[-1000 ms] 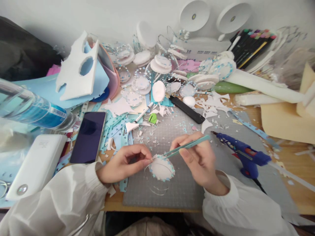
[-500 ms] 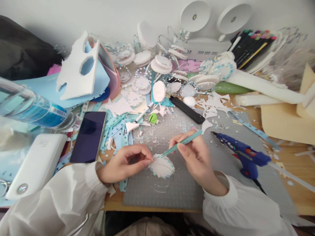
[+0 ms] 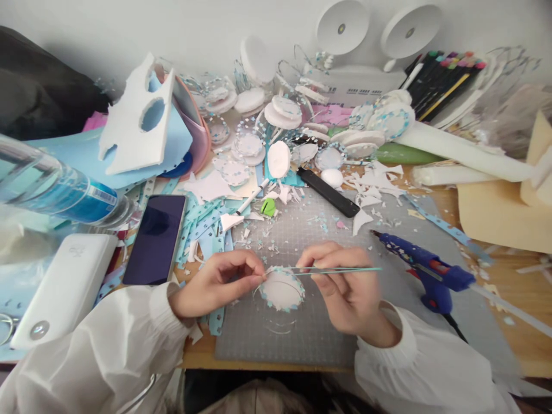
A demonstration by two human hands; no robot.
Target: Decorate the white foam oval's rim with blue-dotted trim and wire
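My left hand [image 3: 224,283] pinches the left edge of a small round white disc [image 3: 281,288] whose rim is ringed with blue and white bits and thin wire. In my right hand [image 3: 347,284] is a pair of teal tweezers [image 3: 340,269], held almost level, with the tips at the disc's upper right rim. Whether the tips grip anything is too small to tell. The disc is over a grey cutting mat [image 3: 245,339], and faint curved wire [image 3: 282,330] shows just below it.
A blue glue gun [image 3: 425,267] lies to the right. A black utility knife [image 3: 328,194] and a green sharpener-like piece [image 3: 268,207] sit ahead, before piled white discs [image 3: 282,112]. A phone [image 3: 155,240], a power bank [image 3: 64,290] and a bottle [image 3: 64,187] are at left.
The tweezers have turned from a slant to nearly level, their tips moving from the disc's top to its upper right rim. My left hand keeps its pinch.
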